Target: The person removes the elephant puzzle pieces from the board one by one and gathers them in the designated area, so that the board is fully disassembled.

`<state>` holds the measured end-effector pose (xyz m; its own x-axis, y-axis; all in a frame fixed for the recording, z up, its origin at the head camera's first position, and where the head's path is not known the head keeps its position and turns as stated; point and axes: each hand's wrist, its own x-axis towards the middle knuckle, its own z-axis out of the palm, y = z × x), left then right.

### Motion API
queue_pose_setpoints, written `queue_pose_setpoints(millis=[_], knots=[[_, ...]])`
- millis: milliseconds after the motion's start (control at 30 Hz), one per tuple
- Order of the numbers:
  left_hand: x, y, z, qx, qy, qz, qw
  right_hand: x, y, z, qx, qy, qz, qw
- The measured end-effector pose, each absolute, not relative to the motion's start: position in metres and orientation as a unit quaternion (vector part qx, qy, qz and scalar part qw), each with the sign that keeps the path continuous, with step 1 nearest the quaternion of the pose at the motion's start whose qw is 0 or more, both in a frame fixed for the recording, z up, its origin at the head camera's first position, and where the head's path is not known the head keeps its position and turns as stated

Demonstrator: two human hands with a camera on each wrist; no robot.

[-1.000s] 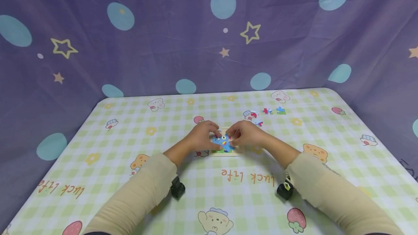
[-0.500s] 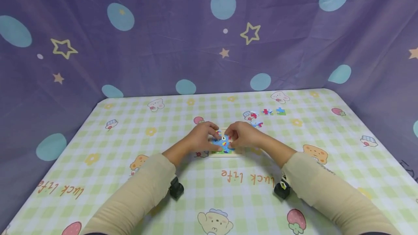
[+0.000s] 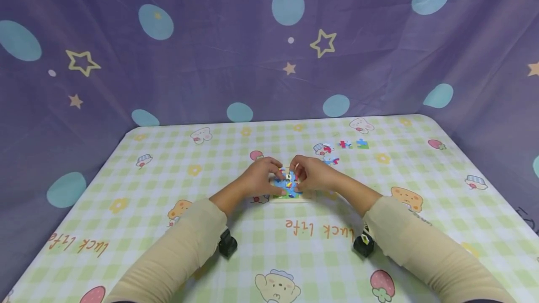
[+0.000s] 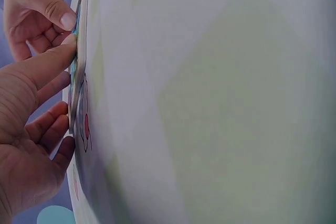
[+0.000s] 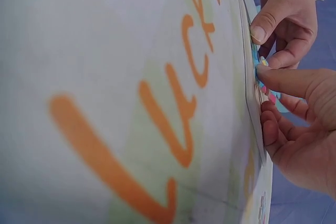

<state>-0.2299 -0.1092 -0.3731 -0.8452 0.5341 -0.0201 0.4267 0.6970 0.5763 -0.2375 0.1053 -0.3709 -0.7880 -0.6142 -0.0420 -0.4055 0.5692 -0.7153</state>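
A small jigsaw puzzle with a pale wooden tray [image 3: 294, 201] lies mid-table, its blue cartoon picture [image 3: 290, 190] partly covered by hands. On the left side of it my left hand [image 3: 258, 176] rests, thumb pressing the picture and fingers spread toward the far edge. My right hand [image 3: 316, 174] is over the right side, thumb and bent fingers around a colourful puzzle piece [image 5: 264, 90] that stands tilted up from the tray. In the left wrist view the tray [image 4: 82, 40] appears edge-on beneath both thumbs. The right fingertips partly hide the piece.
Several loose puzzle pieces lie beyond my right hand: a red and blue one [image 3: 345, 144], a blue and green one [image 3: 362, 143], and another [image 3: 331, 160] nearer the hand. A checked cloth [image 3: 147, 172] covers the table, with a purple curtain [image 3: 210, 60] behind.
Both hands stay at the puzzle. My right fingers have shifted slightly, and the piece with the eye by them looks turned a little. The loose pieces have not moved.
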Motion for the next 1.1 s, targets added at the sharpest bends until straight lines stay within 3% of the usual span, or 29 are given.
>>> queue_pose_setpoints(millis=[1100], knots=[[-0.226, -0.108, -0.37, 0.252, 0.92, 0.284, 0.094, -0.233, 0.133, -0.371, -0.24, 0.795, -0.53, 0.172]])
